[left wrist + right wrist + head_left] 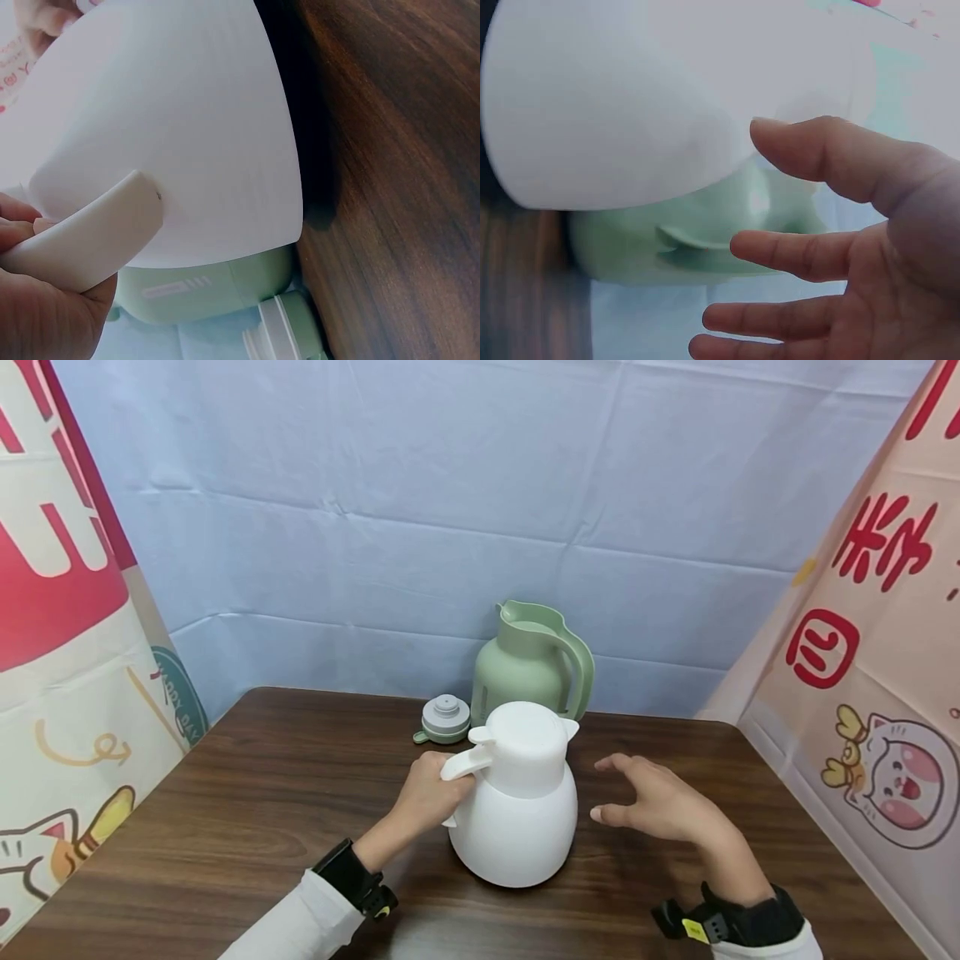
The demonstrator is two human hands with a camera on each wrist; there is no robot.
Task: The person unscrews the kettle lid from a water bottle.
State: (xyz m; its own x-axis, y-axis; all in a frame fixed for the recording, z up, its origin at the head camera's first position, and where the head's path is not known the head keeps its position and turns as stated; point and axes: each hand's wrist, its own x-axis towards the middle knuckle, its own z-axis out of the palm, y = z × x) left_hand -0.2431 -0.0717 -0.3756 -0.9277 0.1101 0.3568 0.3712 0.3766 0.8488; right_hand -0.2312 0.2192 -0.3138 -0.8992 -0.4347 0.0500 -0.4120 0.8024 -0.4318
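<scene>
A round white thermos jug [513, 827] with its lid on stands at the middle of the wooden table, spout to the right and handle [90, 232] to the left. My left hand [431, 793] grips that handle, fingers curled round it. To the right of the jug my right hand [660, 797] is held with thumb and fingers spread; in the right wrist view the hand [840, 247] has nothing between its fingers. Behind the white jug is a green jug [517, 668], lidless, its handle to the right and its lower part partly hidden.
A grey-and-green lid [446, 718] lies on the dark wooden table [285, 777], left of the green jug. A pale blue cloth [375, 527] hangs behind the table. Printed cloths stand at the left [67, 652] and the right [877, 693].
</scene>
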